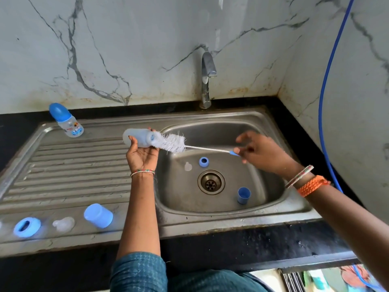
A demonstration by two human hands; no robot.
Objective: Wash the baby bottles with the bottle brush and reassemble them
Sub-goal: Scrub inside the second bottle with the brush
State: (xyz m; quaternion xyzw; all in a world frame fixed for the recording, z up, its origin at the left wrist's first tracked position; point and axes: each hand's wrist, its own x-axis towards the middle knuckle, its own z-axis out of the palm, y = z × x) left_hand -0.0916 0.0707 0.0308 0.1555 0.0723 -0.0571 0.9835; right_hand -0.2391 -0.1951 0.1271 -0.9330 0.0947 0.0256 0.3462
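Observation:
My left hand (142,155) grips a clear, open baby bottle (137,138) sideways over the sink's left rim, mouth pointing right. My right hand (261,151) pinches the blue handle end of the white bottle brush (172,142), whose bristle tip sits at the bottle's mouth. In the sink basin (263,186) lie a blue screw ring (203,161), a clear teat (188,166) and a blue cap (243,195). On the drainboard (73,169) rest another blue ring (27,226), a clear teat (63,224) and a blue cap (98,215). An assembled bottle (67,121) with blue cap stands at back left.
A steel tap (207,79) rises behind the basin; no water runs from it. The drain (211,182) sits mid-basin. A blue hose (328,91) hangs down the right wall. Black countertop (242,245) borders the sink in front, with marble wall behind.

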